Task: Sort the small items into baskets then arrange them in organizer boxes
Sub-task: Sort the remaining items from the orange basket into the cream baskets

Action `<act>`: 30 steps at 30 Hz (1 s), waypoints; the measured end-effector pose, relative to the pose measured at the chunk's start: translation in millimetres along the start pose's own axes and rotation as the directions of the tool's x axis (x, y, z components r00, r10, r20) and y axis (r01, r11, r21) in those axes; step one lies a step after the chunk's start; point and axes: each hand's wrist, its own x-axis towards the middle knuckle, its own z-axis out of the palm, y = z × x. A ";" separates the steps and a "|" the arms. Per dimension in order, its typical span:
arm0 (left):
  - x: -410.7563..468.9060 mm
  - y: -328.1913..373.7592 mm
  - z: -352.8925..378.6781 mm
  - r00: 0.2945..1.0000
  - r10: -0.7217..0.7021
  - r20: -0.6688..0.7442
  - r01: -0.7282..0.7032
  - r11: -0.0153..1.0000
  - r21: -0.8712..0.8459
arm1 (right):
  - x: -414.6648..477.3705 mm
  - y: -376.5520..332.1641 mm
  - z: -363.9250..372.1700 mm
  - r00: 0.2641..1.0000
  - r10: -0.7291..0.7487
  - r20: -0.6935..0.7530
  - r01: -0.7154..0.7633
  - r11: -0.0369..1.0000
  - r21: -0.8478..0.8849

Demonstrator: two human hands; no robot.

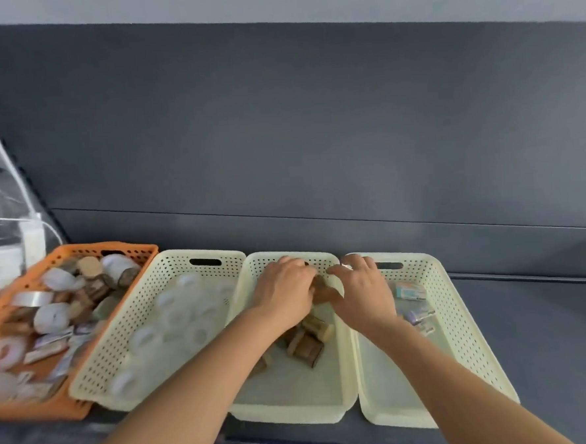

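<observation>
Middle basket (342, 383): cream perforated plastic, rectangular, its long axis running away from the person. Short brown cork-like cylinders (312, 337) lie on their sides at mixed angles near its centre. Over its far end the left hand (284, 291) curls round one brown piece (320, 287); the right hand (364, 293) is half open with its thumb against that piece, grip indeterminate.

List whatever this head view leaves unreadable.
- Head view: what, if anything, the left hand and right hand grip over the middle basket; the hands themselves cover it.
- Orange basket: left end cut by the frame edge, contents motion-blurred.
- Packets in the right basket: print too blurred; some lie partly behind the right forearm.
</observation>
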 end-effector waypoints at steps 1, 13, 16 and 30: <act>-9.3 -15.0 -5.9 0.999 -0.037 -0.009 0.037 0.999 0.011 | 3.9 -17.0 0.3 0.999 -0.041 -0.004 0.041 0.999 0.024; -152.5 -197.9 -63.4 0.921 -0.384 -0.060 0.388 0.899 0.204 | 13.7 -240.5 38.2 0.863 -0.500 0.077 0.479 0.856 0.193; -188.4 -240.0 -73.9 0.888 -0.459 -0.015 0.453 0.869 0.200 | 12.0 -291.3 49.7 0.827 -0.559 0.063 0.533 0.815 0.228; -240.1 -358.4 -58.5 0.692 -0.428 0.581 0.459 0.882 0.104 | 14.6 -414.5 96.0 0.545 -0.464 0.698 0.595 0.801 0.068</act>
